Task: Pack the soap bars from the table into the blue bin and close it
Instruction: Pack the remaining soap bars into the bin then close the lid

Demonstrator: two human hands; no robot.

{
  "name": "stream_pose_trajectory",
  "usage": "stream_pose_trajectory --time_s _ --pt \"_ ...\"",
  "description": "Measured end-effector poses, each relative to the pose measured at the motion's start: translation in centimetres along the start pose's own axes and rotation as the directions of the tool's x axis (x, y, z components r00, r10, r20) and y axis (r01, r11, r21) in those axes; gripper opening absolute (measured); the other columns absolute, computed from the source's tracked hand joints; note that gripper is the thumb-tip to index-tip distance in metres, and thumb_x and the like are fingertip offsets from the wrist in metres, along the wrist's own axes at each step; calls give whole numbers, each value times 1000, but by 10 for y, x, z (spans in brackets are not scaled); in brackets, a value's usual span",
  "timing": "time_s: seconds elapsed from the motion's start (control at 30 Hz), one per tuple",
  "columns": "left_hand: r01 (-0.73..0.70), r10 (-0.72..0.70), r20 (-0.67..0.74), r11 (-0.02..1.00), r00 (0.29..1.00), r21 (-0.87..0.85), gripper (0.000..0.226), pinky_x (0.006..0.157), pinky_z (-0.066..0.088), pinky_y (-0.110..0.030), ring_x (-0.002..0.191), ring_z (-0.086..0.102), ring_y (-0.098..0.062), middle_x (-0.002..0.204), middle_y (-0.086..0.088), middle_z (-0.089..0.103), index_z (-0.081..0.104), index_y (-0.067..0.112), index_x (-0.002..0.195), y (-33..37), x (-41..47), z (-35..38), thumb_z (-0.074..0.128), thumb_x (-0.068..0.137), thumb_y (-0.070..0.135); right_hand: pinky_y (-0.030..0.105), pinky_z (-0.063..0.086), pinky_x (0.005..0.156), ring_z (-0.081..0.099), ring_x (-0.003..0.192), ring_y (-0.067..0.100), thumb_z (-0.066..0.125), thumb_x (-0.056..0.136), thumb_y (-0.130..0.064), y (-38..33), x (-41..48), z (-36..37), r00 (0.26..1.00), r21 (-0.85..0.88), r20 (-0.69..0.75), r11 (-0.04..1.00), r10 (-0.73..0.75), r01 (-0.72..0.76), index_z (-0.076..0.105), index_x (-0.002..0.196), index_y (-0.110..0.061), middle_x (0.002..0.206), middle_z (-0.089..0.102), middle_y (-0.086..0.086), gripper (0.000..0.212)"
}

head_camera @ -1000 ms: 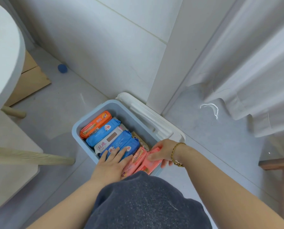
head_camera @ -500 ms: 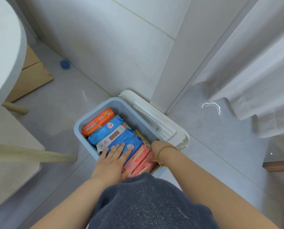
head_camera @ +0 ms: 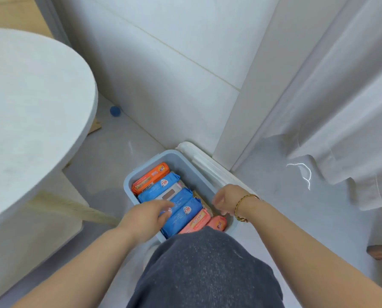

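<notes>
Soap bars [head_camera: 181, 210] sit packed in the blue bin [head_camera: 186, 167], and the white lid [head_camera: 204, 162] lies along its long right side against the wall, just past the right hand [head_camera: 224, 200], so that's the nearer one. Left hand [head_camera: 144, 215] is stretched flat over the bars, holding nothing; the right's fingers are too blurry to call.

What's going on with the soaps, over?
Left hand open over blue soap bars. Right hand blurred at blue bin rim. White lid off, behind bin.
</notes>
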State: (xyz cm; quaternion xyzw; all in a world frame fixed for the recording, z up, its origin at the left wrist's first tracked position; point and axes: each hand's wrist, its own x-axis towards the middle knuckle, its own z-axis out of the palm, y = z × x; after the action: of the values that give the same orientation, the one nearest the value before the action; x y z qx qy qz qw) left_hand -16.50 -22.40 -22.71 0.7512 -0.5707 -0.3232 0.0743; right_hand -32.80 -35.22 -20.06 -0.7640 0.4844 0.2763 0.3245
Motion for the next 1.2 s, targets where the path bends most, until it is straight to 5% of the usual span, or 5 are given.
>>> stream_pose_trajectory --time_s 0.13,0.4,0.8,0.97,1.2 --pt "-37 17 -239 996 971 -79 28 90 40 -26 112 53 -17 126 6 58 55 29 118 20 -33 -51 40 93 27 10 50 52 61 48 1 58 83 1 -18 -44 -31 985 450 -114 877 -131 169 65 100 -1 85 67 13 19" --pt "-191 37 -634 966 772 -176 16 70 36 2 80 55 6 81 24 64 67 27 96 22 -155 -148 57 85 20 9 49 45 60 41 -3 52 85 1 -104 -116 -82 859 410 -286 756 -425 511 59 66 -19 46 65 -9 28" --pt "337 -569 -823 774 0 -536 26 80 40 -35 106 52 -29 112 -7 64 62 15 108 -139 -311 -202 59 82 21 10 41 62 55 73 9 64 80 -13 -344 -146 -25 590 77 -288 596 -754 799 58 74 -22 78 59 -8 13" --pt "653 -680 -733 567 27 -502 92 111 15 -41 137 18 -27 151 -5 19 8 24 141 -187 -308 -209 50 71 65 24 31 100 35 129 18 62 81 -24 -418 -136 7 484 -242 -318 564 -815 790 30 137 -18 143 32 1 65" --pt "567 -789 -614 520 30 -639 99 107 23 -41 137 19 -28 154 -5 9 3 25 142 -213 -288 -215 53 68 66 34 14 114 6 143 22 68 75 -33 -497 -115 24 354 -462 -278 447 -893 766 13 144 -23 156 5 6 89"
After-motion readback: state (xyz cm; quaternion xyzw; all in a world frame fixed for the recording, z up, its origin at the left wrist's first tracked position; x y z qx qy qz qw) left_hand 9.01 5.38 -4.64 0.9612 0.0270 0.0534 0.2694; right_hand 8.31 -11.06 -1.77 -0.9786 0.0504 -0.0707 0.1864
